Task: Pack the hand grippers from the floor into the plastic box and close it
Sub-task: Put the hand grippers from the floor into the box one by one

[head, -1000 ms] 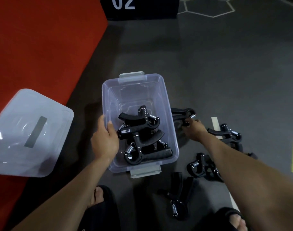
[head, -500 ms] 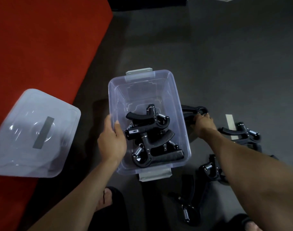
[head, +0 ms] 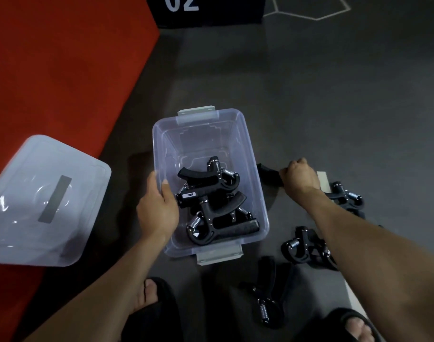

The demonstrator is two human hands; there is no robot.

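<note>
Right now the work centres on the hand gripper that the right hand has its fingers curled round, just beside the right wall of the plastic box. Only a black handle end shows past the knuckles toward the box; the rest is hidden under the hand, so I cannot tell how much of the tool is enclosed. The step in hand, as I judge it, is to lift this one over the rim and lay it among the grippers already in the box, which lie tangled in the near half, close to the left thumb.

To do it well, the lift should clear the rim fully before moving across, since a spring or handle could catch on the wall. The far half of the box looks bare, so setting the tool down there would keep the pile low enough for the lid, which lies well to the left of the left hand, partly on the red mat.

Meanwhile the left hand clasps the left wall, thumb inside and fingers outside, steadying the box.

Behind and below the right wrist, more grippers wait on the floor: one near the tape, one under the forearm, one by the sandal.
</note>
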